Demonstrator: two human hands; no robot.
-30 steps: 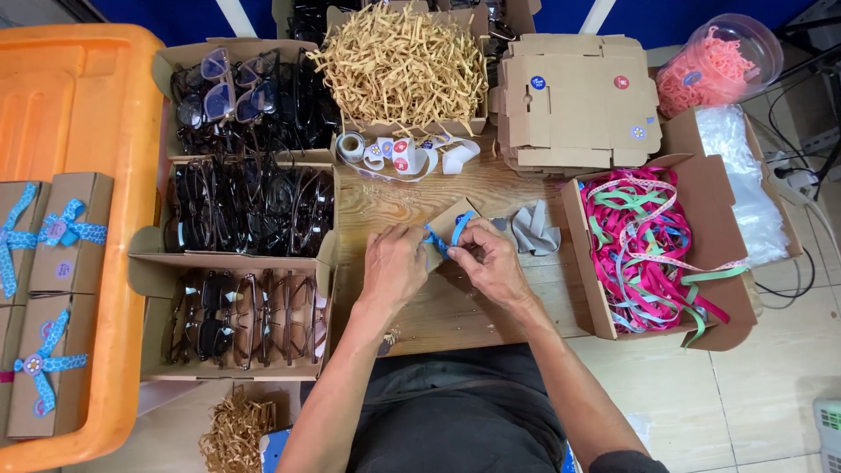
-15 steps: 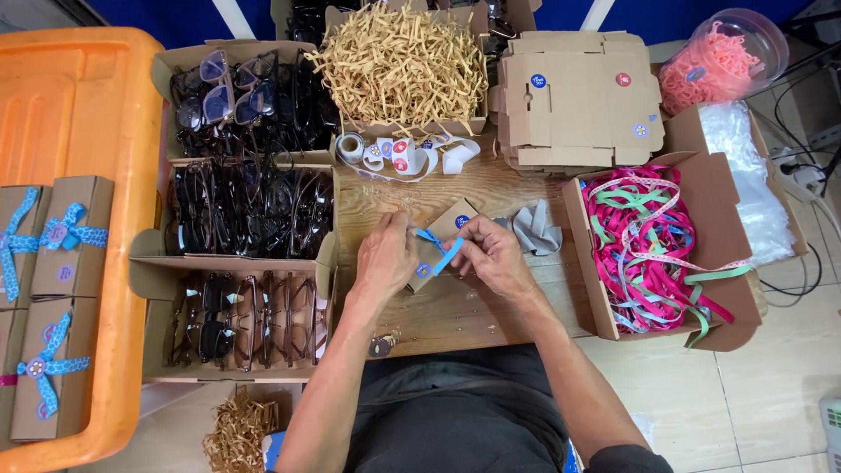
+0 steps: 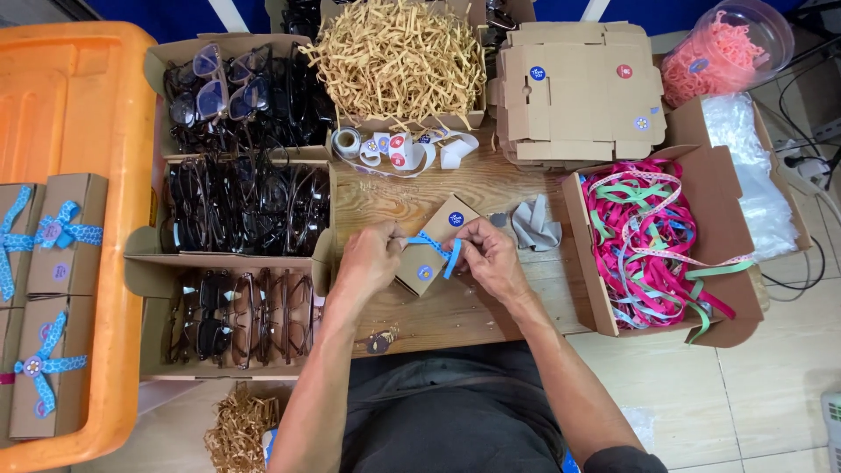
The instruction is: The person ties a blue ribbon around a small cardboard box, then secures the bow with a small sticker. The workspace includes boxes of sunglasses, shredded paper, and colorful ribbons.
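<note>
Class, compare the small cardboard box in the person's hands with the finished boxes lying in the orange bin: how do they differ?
The box in hand sits tilted on the wooden table; the boxes in the bin lie flat in a stack. Its blue ribbon is loose between the left hand and right hand; theirs are tied in bows. All are brown cardboard with round stickers.

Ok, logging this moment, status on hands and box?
Left hand and right hand both pinching blue ribbon. Small cardboard box between them on wooden table. Nothing obstructing.
</note>
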